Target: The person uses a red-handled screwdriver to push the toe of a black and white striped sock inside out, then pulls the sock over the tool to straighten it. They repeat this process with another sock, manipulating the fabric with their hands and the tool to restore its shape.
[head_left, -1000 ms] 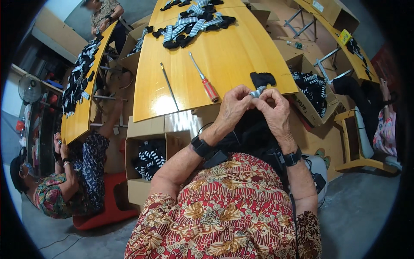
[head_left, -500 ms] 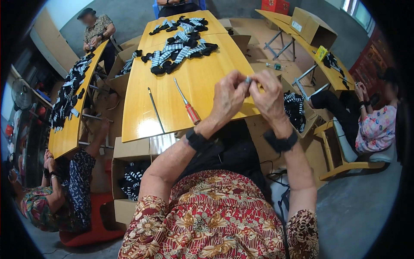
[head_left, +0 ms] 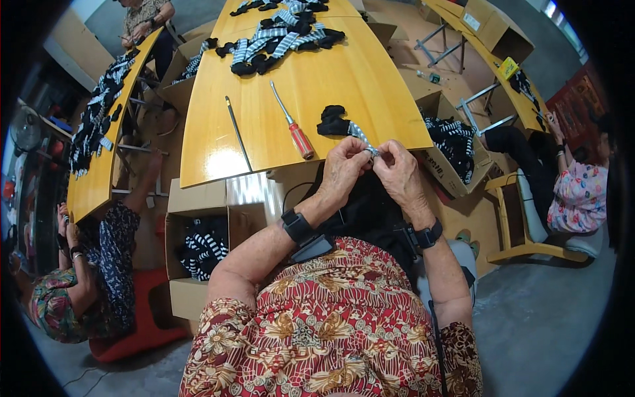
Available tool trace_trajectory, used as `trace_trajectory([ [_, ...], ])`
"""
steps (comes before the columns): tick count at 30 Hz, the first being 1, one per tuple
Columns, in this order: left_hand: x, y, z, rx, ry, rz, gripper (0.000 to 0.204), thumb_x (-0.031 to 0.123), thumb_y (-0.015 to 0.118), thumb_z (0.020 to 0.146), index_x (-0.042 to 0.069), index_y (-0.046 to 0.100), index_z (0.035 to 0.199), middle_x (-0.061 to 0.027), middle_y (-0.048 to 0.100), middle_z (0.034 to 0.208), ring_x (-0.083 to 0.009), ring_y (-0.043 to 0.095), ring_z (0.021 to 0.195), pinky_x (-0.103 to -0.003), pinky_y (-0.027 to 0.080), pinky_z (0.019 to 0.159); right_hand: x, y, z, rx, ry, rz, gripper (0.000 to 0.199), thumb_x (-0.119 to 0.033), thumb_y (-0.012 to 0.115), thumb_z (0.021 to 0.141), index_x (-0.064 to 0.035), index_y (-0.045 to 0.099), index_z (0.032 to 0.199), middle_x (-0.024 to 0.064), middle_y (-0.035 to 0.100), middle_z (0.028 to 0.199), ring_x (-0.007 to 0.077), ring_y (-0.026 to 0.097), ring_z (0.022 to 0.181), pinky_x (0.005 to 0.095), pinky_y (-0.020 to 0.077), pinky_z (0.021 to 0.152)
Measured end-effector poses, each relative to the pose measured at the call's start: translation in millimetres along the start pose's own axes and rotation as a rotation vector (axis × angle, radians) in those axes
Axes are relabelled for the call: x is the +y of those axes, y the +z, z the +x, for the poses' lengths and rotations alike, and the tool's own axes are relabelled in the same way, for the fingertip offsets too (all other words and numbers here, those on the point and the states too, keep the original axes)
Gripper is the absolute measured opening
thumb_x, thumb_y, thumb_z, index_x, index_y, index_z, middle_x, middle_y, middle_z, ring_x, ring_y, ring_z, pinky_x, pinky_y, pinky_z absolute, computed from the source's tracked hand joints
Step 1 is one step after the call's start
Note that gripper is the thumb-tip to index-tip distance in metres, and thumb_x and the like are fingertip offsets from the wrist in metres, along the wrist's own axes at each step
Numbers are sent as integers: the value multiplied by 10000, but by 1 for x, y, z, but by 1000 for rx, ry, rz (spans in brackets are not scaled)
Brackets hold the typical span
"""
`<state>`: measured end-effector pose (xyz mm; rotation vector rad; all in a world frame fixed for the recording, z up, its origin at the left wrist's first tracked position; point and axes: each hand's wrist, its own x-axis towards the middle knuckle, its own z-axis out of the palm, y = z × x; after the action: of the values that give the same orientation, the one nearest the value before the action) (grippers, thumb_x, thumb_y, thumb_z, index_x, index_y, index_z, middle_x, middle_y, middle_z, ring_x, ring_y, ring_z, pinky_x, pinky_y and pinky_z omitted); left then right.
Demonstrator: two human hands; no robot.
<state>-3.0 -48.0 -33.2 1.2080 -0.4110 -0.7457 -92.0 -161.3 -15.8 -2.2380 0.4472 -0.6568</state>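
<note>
A grey-and-white striped sock with a black end [head_left: 334,124] lies partly on the near edge of the yellow table. Its striped end reaches toward me, up between my fingers. My left hand [head_left: 342,173] pinches that end from the left. From the right, my right hand [head_left: 398,173] pinches the same end, fingertips nearly touching the left ones. To the left of my hands lie a red-handled screwdriver [head_left: 299,140] and a thin dark rod [head_left: 237,132]. Farther up the table is a heap of striped and black socks [head_left: 278,43].
An open carton of striped socks [head_left: 202,255] stands left of me, another carton [head_left: 433,165] by the table's right side. Side tables [head_left: 106,152] hold more socks. People sit at left, far left and right; a wooden chair [head_left: 522,218] is at right.
My hands have come down and nearer to me, still pinching. The sock's black end now shows on the table beyond them. The whole view has tilted downward.
</note>
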Motion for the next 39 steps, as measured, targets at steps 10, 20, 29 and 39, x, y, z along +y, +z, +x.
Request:
trace_trajectory([
  [10, 11, 0, 12, 15, 163, -17, 49, 56, 600, 898, 30, 571, 929, -9, 591, 814, -68, 514, 671, -203, 439, 592, -2, 7, 13, 112, 172, 428, 155, -125, 557, 886, 14, 593, 829, 37, 546, 677, 110, 497, 635, 275, 427, 604],
  [20, 19, -6, 14, -73, 232, 202, 167, 168, 625, 915, 2, 604, 910, -3, 595, 781, -70, 542, 682, -210, 461, 611, -8, -3, 5, -35, 129, 501, 163, -159, 625, 884, 1, 605, 870, -14, 569, 726, 61, 509, 683, 259, 439, 618],
  [29, 5, 0, 13, 38, 339, 200, 114, 120, 600, 902, 11, 588, 873, 3, 562, 727, -64, 504, 609, -215, 426, 535, -4, 3, 7, 181, -211, -134, 83, -69, 596, 781, -3, 547, 769, 112, 558, 705, 289, 562, 688, 402, 465, 646],
  [39, 31, 6, 14, -263, 174, -140, 166, 184, 627, 922, 56, 536, 977, 28, 526, 778, -42, 439, 601, -178, 345, 515, -10, -10, 10, 98, 317, 986, 64, -96, 613, 854, -44, 631, 821, -46, 567, 708, 18, 434, 599, 169, 345, 549],
])
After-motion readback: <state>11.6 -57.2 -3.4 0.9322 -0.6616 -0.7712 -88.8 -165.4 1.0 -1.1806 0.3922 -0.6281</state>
